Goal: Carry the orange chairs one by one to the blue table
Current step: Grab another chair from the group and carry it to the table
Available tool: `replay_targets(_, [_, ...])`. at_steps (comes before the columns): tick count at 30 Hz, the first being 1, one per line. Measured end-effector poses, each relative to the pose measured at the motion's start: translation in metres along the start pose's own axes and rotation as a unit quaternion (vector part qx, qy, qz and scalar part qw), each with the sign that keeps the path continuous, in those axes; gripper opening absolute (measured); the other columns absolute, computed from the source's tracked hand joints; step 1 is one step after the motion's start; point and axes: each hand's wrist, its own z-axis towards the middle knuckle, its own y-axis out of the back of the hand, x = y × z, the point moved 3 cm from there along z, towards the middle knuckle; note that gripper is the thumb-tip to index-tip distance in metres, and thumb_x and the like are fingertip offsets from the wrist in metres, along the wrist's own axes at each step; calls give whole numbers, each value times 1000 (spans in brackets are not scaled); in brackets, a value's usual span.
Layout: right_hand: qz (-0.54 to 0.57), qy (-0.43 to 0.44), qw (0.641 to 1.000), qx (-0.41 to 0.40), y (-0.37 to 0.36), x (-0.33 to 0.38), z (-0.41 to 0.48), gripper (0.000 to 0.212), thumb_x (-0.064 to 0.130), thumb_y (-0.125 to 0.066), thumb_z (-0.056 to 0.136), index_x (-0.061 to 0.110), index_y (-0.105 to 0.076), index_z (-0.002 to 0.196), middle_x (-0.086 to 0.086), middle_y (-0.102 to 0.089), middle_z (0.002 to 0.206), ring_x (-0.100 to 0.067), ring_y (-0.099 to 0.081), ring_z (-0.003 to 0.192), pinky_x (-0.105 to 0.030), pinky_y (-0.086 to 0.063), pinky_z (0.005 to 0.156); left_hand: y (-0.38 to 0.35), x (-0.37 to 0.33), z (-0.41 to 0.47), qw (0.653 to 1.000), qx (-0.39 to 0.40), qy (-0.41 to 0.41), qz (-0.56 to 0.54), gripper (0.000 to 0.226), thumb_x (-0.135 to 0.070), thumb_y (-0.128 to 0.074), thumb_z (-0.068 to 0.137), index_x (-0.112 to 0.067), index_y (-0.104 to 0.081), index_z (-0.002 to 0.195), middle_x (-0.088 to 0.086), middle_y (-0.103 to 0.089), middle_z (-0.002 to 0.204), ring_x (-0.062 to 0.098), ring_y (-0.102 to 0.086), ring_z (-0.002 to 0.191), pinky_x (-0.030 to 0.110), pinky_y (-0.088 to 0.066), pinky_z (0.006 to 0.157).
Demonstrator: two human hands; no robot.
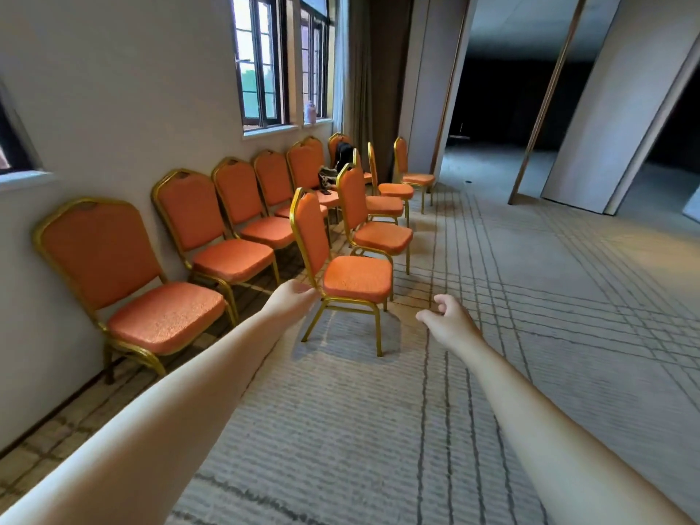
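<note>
While both arms reach out, the left grip (293, 297) has its fingertips at the nearest orange chair (358, 278), low on its back edge; I cannot tell if they close round it. The right grip (449, 316) is loosely curled, holding nothing, just right of the seat. More orange chairs (231, 255) line the wall (113, 108) left of the left grip

Patterned carpet (492, 373) spans floor; pink bottle (310, 112) at windowsill (271, 130) end, beside brown curtain (382, 70); black bag (344, 153) below; partitions (606, 108) right.
</note>
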Motion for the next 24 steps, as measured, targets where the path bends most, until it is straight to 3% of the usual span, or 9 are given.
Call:
replay_targets(3, [-5,-19,1000,-1,-18,12,71,65,36,-63,88,18,-38,146,-7,-40,151,-24,-42,134,-36,-37,100,-3,-6,85,1000,17,-1,0,22,-25,-51,84,-16,-46,64,0,-42,59,17,-37,54,30,-29,60])
replay_targets(6, [0,-32,999,7,-33,19,130,67,38,-63,87,20,-37,147,-6,-38,153,-23,-41,136,-38,-36,104,-12,-8,151,1000,22,2,5,16,-27,-53,88,-17,-50,75,5,-46,71,18,-43,66,31,-32,64])
replay_targets(13, [-1,-42,999,0,-62,33,304,68,37,-64,87,18,-37,147,-6,-41,150,-23,-43,133,-34,-37,97,-34,-7,331,999,27,5,22,16,-25,-53,91,-20,-56,76,3,-56,81,20,-56,77,31,-41,68])
replay_targets(18, [3,-39,999,6,-78,55,450,65,35,-62,88,19,-37,146,-6,-43,149,-23,-45,132,-34,-37,97,-49,-24,475,999,33,15,38,31,-23,-53,90,-17,-44,61,-1,-41,59,17,-40,55,30,-31,59])
replay_targets(21, [5,-38,999,4,-87,68,525,60,33,-61,90,18,-40,144,-6,-49,141,-20,-52,114,-30,-38,88,-62,-34,549,999,36,8,32,26,-24,-53,91,-21,-49,65,1,-51,71,20,-51,67,33,-42,66])
replay_targets(24, [1,-29,999,20,-98,74,579,54,30,-61,92,16,-43,140,-2,-52,118,-12,-45,90,-28,-35,79,-74,-35,605,998,54,8,31,19,-25,-53,91,-19,-55,73,4,-53,80,19,-53,75,31,-40,69])
